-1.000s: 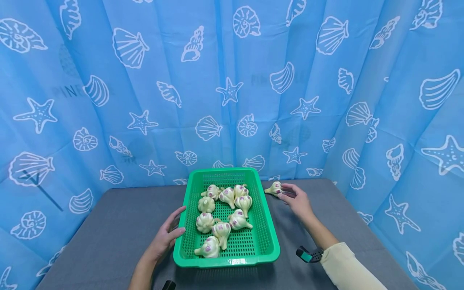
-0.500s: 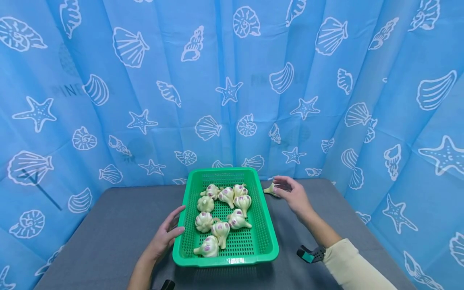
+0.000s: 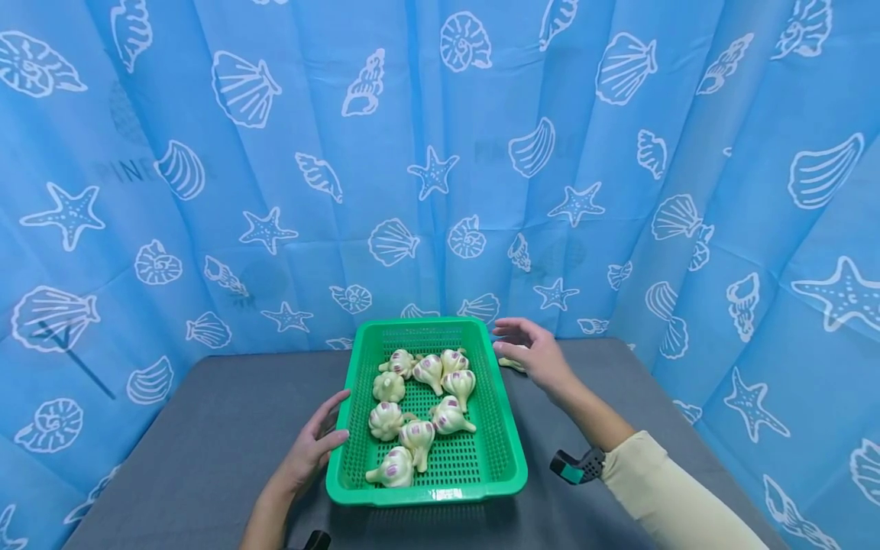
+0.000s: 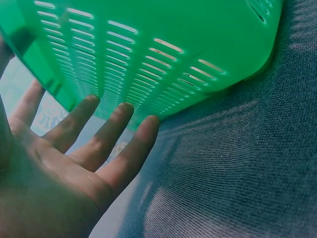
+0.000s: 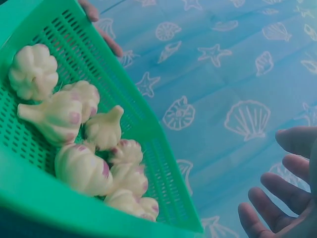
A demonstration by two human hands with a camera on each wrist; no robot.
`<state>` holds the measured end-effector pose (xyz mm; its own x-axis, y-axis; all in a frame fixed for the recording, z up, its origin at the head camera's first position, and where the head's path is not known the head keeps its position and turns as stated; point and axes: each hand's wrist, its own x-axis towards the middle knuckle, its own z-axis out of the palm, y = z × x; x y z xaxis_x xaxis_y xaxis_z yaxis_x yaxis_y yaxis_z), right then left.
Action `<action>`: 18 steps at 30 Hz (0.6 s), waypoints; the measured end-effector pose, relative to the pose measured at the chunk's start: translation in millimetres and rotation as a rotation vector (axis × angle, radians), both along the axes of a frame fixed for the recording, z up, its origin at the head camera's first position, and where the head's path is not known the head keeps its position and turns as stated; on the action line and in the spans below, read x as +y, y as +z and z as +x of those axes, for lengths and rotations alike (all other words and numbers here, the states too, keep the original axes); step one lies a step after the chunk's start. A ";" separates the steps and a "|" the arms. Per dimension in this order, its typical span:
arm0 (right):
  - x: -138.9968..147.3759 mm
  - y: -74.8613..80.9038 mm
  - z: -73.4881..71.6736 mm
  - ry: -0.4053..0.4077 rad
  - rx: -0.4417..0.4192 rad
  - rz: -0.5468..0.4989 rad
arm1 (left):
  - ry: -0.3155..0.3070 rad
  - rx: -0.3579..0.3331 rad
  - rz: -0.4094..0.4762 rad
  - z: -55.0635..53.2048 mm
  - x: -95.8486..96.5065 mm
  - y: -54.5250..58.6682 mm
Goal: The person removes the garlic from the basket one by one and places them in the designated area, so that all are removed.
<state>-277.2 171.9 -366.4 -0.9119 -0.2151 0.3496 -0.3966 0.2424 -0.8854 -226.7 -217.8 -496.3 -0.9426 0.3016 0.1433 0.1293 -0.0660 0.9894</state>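
A green slotted plastic basket [image 3: 426,495] holds several garlic bulbs [image 3: 396,467], white with purple patches. Along its left side lies my left hand [image 3: 309,451], thumb at the rim. In the left wrist view, the fingers [image 4: 119,158] of that hand are spread with their tips against the slotted wall. My right hand [image 3: 535,353] is raised beside the far right corner, fingers loosely bent and nothing in them. Partly hidden under this hand, a single garlic bulb [image 3: 512,364] lies on the table outside the basket. The right wrist view shows the fingers [image 5: 277,198] spread apart.
A dark grey cloth covers the table [image 3: 234,428]. Behind it and along the sides hangs a blue curtain [image 3: 433,229] with white shell and starfish prints. A black strap [image 3: 576,466] is on the right forearm by the cream sleeve [image 3: 674,489].
My right hand has let go of the garlic bulb on the table and moved left toward the basket's far right corner. The left hand stays at the basket's side.
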 end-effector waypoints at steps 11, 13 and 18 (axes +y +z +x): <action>-27.1 17.6 -7.7 0.088 -0.086 0.066 | 0.020 -0.009 -0.008 -0.2 0.9 0.3; -31.4 19.1 -10.6 0.104 -0.112 0.077 | 0.015 -0.010 -0.006 -0.2 0.8 0.5; -42.4 21.7 -17.5 0.142 -0.182 0.116 | -0.003 0.004 -0.004 0.3 0.0 1.0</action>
<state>-294.7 129.5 -344.8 -0.9154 -0.3746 0.1475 -0.2703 0.3001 -0.9148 -226.3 -217.8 -495.3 -0.9412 0.3046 0.1461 0.1331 -0.0629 0.9891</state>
